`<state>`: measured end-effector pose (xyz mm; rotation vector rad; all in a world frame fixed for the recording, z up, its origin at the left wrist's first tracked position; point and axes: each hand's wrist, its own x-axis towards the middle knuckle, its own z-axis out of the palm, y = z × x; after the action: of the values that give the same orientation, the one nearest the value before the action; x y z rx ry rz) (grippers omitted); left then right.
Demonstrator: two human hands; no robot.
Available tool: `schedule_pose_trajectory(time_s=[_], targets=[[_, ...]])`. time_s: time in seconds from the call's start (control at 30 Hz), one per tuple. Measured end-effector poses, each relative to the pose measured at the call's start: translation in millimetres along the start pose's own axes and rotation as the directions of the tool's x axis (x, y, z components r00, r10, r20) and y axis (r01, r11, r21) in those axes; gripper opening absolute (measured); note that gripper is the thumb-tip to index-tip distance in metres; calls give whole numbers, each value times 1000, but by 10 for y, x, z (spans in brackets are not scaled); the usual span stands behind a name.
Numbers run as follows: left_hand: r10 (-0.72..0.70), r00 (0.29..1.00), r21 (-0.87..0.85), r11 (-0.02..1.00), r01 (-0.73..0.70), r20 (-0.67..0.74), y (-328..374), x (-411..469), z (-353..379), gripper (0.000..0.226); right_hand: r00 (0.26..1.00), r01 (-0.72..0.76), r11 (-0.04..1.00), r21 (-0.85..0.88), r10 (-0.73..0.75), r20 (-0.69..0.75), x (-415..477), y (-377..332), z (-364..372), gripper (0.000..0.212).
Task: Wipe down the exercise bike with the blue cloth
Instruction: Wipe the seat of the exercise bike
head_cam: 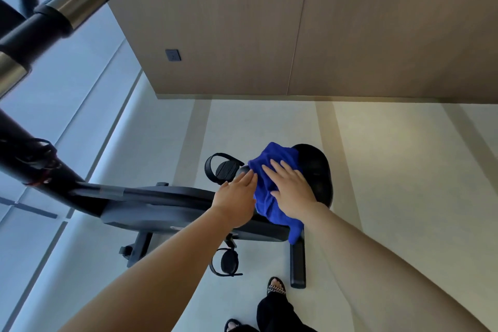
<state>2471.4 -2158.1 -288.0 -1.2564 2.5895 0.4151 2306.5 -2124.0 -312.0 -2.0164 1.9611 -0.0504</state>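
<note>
The black exercise bike [151, 205] stands below me, its frame running from the handlebars [67, 5] at upper left to the saddle [316, 172] in the middle. A blue cloth [272, 170] lies draped over the saddle's front and hangs down its near side. My right hand [289, 191] lies flat on the cloth with straight, spread fingers, pressing it onto the saddle. Just left of it, my left hand [237, 193] rests with straight fingers on the saddle's nose, its fingertips at the cloth's edge.
A wood-panelled wall [296, 24] with a dark socket [173, 55] rises behind the bike. Pedals with straps sit on the far side [225, 168] and the near side [229, 263]. The rear stabiliser foot [297, 264] lies on the pale floor near my sandalled feet [276, 286].
</note>
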Motion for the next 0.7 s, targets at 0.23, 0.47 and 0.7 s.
schedule_pose_trajectory(time_s=[0.23,0.47,0.7], targets=[[80,996,18,997,-81,31,309,6,30,64,989,-123,988,91,130,-76,-334,-13,-13,61],[110,994,14,994,-110,25,633,212,-49,61,982,-166,986,-3,165,-93,-314,244,-127,62],[-58,998,-50,997,57,-13,936,595,-79,58,995,-95,992,88,92,35,50,715,-361,63]])
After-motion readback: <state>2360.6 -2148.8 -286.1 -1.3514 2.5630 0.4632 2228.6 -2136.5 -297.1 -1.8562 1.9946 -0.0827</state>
